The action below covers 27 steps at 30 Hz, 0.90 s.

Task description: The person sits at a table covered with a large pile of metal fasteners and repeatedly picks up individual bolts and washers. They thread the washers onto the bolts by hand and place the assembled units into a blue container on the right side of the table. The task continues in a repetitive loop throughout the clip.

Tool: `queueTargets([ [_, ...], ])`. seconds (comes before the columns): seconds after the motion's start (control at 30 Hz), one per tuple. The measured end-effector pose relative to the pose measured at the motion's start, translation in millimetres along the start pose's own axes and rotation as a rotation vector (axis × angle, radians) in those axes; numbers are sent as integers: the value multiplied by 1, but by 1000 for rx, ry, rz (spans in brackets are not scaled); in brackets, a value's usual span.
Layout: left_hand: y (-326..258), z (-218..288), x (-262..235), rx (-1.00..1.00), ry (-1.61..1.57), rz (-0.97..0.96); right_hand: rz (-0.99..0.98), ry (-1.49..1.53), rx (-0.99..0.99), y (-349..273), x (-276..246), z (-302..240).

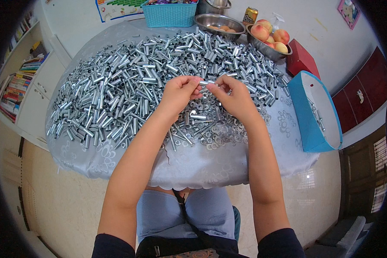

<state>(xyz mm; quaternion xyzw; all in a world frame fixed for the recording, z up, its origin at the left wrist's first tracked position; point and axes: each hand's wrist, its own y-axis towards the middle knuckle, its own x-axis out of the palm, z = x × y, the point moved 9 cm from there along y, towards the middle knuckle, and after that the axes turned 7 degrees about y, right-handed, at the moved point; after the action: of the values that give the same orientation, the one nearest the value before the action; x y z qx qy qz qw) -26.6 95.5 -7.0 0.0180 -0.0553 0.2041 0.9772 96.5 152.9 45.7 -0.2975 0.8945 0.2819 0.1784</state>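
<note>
Above the middle of the table, my left hand (179, 93) and my right hand (235, 98) meet at a short shiny metal sleeve (207, 82). Each pinches one end of it between thumb and fingers; whether a bolt is inside I cannot make out. A wide heap of loose metal sleeves (129, 73) spreads behind and to the left of my hands. Below them lie flat round washers (215, 136) with what look like small nuts among them. A few thin bolts (181, 136) rest near the front of the heap.
At the right edge stands a blue open box (300, 107) with several assembled bolts (317, 115) inside. Along the back are a blue basket (170, 15), a steel bowl (210, 20), a bowl of peaches (266, 45), a drink can (250, 15) and a red box (303, 58).
</note>
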Motion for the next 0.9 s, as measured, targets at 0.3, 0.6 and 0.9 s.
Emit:
queueTargets([
  [0.3,-1,2,0,0,6,-14,-132,228,181,2,15,23],
  [0.6,-4,11,4,50,42,-7,-39,517,335,1,14,24],
  [0.9,-4,11,8,122,92,-28,-47,182,361,0,7,34],
])
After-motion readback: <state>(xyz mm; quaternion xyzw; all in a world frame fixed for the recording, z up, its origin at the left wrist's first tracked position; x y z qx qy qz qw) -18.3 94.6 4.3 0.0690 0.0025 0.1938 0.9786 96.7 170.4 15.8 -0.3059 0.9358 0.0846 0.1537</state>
